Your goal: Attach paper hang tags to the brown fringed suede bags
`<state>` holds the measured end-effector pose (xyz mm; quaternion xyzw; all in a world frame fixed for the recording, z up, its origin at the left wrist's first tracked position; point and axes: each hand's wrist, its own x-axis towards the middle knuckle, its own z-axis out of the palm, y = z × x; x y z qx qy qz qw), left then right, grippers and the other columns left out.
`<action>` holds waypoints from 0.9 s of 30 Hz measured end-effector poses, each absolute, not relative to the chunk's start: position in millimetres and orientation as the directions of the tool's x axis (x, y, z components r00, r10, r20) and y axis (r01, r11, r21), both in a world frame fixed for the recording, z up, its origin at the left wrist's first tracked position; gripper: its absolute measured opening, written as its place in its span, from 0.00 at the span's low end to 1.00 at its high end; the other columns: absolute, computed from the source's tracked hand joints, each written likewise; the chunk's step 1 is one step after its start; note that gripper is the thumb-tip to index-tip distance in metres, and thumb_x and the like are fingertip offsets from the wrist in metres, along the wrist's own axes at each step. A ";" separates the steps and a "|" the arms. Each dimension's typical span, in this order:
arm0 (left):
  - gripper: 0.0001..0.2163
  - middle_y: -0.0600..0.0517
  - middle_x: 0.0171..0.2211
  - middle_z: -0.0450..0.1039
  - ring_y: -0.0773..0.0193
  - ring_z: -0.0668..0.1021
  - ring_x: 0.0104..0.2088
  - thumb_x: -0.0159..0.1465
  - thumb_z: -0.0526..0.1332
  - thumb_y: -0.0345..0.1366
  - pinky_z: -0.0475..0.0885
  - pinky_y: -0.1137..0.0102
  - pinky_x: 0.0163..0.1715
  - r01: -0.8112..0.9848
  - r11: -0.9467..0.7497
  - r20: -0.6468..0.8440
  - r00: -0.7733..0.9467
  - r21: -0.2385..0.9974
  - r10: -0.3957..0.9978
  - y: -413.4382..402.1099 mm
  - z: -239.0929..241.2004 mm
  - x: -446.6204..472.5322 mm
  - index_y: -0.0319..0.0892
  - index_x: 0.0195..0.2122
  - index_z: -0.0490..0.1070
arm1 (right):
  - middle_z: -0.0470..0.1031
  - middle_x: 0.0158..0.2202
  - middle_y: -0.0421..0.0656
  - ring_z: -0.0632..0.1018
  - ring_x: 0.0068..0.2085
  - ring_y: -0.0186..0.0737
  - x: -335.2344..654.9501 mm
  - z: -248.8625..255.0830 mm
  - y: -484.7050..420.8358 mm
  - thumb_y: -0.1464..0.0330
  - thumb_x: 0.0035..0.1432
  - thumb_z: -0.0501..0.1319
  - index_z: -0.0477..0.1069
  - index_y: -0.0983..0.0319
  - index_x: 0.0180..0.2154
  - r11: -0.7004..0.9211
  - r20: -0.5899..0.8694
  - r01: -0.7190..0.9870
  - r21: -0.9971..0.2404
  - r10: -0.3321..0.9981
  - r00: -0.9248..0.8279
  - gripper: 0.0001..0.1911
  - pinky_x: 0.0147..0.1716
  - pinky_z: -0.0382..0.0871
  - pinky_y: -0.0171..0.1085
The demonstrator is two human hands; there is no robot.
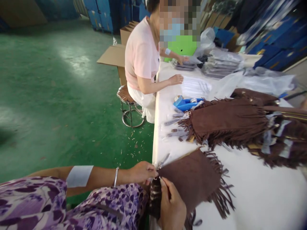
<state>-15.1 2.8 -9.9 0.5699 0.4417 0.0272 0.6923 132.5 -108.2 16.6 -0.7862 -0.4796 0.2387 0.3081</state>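
A brown suede fringed piece (192,179) lies at the near edge of the white table (251,191). My left hand (141,172) pinches its upper left corner, where a small metal tool or tag (163,160) pokes out. My right hand (171,207) grips the piece's near edge and a bunch of dark fringe (154,195) hanging over the table edge. Both hands are closed on the material.
A pile of the same brown fringed pieces (235,124) covers the table's right. A blue tape dispenser (185,103) and small tags (175,127) lie beyond. A seated person in a pink top (141,57) handles white sheets (194,86). Stool (128,105), cardboard boxes (115,56), green floor to the left.
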 end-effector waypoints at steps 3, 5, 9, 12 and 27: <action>0.18 0.52 0.23 0.72 0.68 0.70 0.19 0.59 0.58 0.52 0.62 0.76 0.19 0.369 0.469 -0.577 0.679 0.803 0.454 3.1 -16.4 -23.0 0.39 0.31 0.70 | 0.80 0.41 0.38 0.79 0.40 0.40 130.8 14.4 -103.2 0.50 0.59 0.55 0.77 0.54 0.42 -0.433 -0.199 0.523 -0.734 0.873 0.444 0.20 0.40 0.67 0.32; 0.17 0.52 0.25 0.72 0.69 0.71 0.20 0.59 0.59 0.50 0.62 0.77 0.20 0.316 0.502 -0.547 0.722 0.805 0.423 3.9 -19.0 -29.2 0.38 0.31 0.71 | 0.80 0.38 0.38 0.79 0.38 0.39 126.7 15.5 -101.1 0.50 0.59 0.55 0.77 0.54 0.40 -0.478 -0.246 0.479 -0.736 0.848 0.468 0.20 0.39 0.66 0.32; 0.13 0.52 0.25 0.72 0.69 0.71 0.22 0.58 0.59 0.43 0.63 0.78 0.21 0.317 0.481 -0.526 0.751 0.818 0.400 4.4 -21.1 -37.2 0.38 0.33 0.73 | 0.79 0.35 0.36 0.78 0.36 0.38 116.6 19.5 -100.6 0.53 0.59 0.54 0.76 0.53 0.38 -0.502 -0.290 0.511 -0.698 0.851 0.438 0.17 0.38 0.64 0.32; 0.11 0.53 0.26 0.72 0.69 0.72 0.23 0.58 0.57 0.37 0.63 0.78 0.22 0.350 0.416 -0.524 0.725 0.839 0.446 2.8 -19.7 -38.5 0.38 0.36 0.74 | 0.79 0.37 0.37 0.78 0.37 0.39 113.1 19.0 -101.3 0.55 0.60 0.51 0.74 0.54 0.37 -0.486 -0.287 0.595 -0.641 0.870 0.401 0.16 0.38 0.62 0.34; 0.11 0.57 0.27 0.71 0.68 0.74 0.27 0.55 0.56 0.30 0.65 0.80 0.25 0.344 0.365 -0.488 0.748 0.865 0.450 -2.2 -18.9 -45.3 0.41 0.38 0.74 | 0.78 0.36 0.39 0.78 0.37 0.40 102.2 14.2 -98.3 0.61 0.66 0.46 0.69 0.55 0.37 -0.454 -0.319 0.785 -0.421 0.885 0.340 0.14 0.31 0.61 0.36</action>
